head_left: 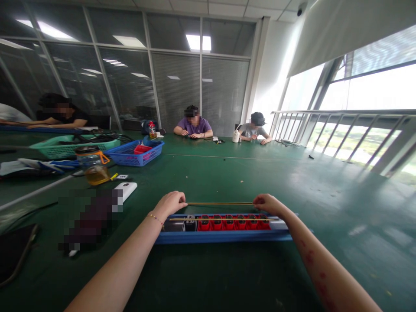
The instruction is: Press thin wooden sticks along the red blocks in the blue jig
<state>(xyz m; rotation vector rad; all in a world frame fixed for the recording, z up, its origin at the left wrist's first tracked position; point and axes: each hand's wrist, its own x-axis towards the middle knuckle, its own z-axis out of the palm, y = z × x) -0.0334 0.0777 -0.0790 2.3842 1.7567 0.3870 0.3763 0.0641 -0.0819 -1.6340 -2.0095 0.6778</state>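
Observation:
My left hand (173, 203) pinches the left end of a pair of long, thin, yellowish rods (221, 203). At their right end my right hand (267, 203) has its fingers closed on them too. The rods run level just beyond a long blue tray (224, 236). Inside the tray sits a row of several red holders (216, 223) with dark round tops, a black part (190, 224) to their left. Another thin rod (185, 219) lies lengthwise over this row. The fingertips partly hide the rod ends.
On the left are a power bank (126, 190), a phone (16, 251), a jar of amber liquid (97, 173), a blue basket (136, 158) and a green basket (76, 148). Several people sit at the far side of the green table (276, 182).

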